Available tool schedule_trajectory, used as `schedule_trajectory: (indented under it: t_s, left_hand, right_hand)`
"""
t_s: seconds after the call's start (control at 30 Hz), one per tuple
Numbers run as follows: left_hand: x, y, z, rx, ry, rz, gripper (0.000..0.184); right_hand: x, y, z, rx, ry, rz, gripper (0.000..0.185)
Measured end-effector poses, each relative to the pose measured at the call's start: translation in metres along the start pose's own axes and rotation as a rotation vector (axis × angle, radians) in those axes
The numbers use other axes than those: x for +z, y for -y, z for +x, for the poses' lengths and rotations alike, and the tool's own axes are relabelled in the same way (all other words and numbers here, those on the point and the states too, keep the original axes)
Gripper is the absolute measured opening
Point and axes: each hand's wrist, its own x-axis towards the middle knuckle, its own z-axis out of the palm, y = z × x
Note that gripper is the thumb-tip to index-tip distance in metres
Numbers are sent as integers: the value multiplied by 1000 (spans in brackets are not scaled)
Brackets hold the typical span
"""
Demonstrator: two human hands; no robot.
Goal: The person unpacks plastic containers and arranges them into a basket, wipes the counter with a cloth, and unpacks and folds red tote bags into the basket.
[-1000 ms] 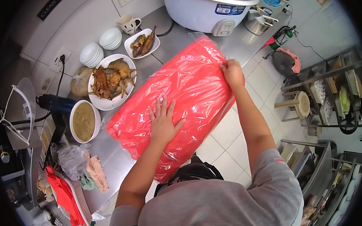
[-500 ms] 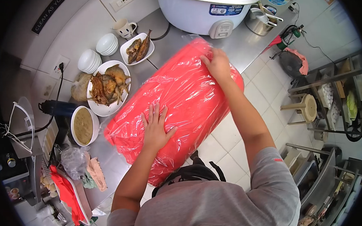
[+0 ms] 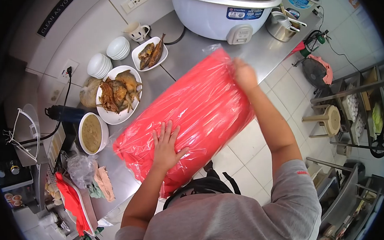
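A large red bundle [image 3: 195, 106] in clear plastic lies slantwise across the steel counter, its lower end against my body. My left hand [image 3: 166, 149] rests flat on the lower part of the plastic, fingers spread. At the bundle's upper right edge is my right hand [image 3: 245, 75], blurred by motion, its fingers curled against the plastic; what they grip, if anything, cannot be made out. Clear film [image 3: 212, 48] sticks out past the top end of the bundle.
Behind the bundle are a plate of fried food [image 3: 122, 117], a fish dish [image 3: 158, 64], a soup bowl [image 3: 93, 134], stacked bowls [image 3: 99, 65], a mug [image 3: 136, 31] and a rice cooker [image 3: 221, 14]. A pot [image 3: 280, 30] stands at the right, a stool [image 3: 331, 120] on the floor.
My right hand moved inward over the bundle's top, then back out to its right edge. My left hand has slid slightly left and down, still flat on the plastic. The view shifted a little.
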Motion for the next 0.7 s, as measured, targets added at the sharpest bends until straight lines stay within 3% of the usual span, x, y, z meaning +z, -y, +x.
schedule_trajectory:
  t_s: [0.07, 0.13, 0.23, 0.33, 0.43, 0.5, 0.57, 0.6, 0.63, 0.7]
  left_hand:
    - [0, 6, -6, -2, 4, -8, 82]
    - [-2, 16, -16, 17, 7, -9, 83]
    - [-5, 11, -14, 13, 35, 6, 83]
    - [-5, 11, -14, 23, 34, 8, 83]
    - [-4, 10, -14, 23, 23, 5, 82]
    - [-4, 9, -15, 26, 20, -2, 82]
    - [-4, 8, -14, 34, 10, -10, 81]
    - [-3, 9, -14, 40, 4, -12, 81]
    - [-2, 10, -16, 43, 3, -12, 81]
    - [-2, 13, -18, 70, 14, -11, 81]
  right_hand:
    - [-29, -80, 5, 468, -130, 273, 11]
    - [-25, -141, -19, 204, 21, -82, 18]
    - [-31, -124, -21, 505, 162, -33, 29]
    - [-55, -84, -26, 472, -390, 313, 44]
    - [-87, -35, -60, 558, -723, 282, 57]
    - [-37, -44, -106, 776, -738, 202, 59]
    - [27, -38, -161, 923, -379, 178, 51]
    - [10, -32, -173, 951, -10, 394, 37]
    - [22, -48, -191, 817, -87, 177, 34]
    - [12, -113, -223, 592, -70, 134, 30]
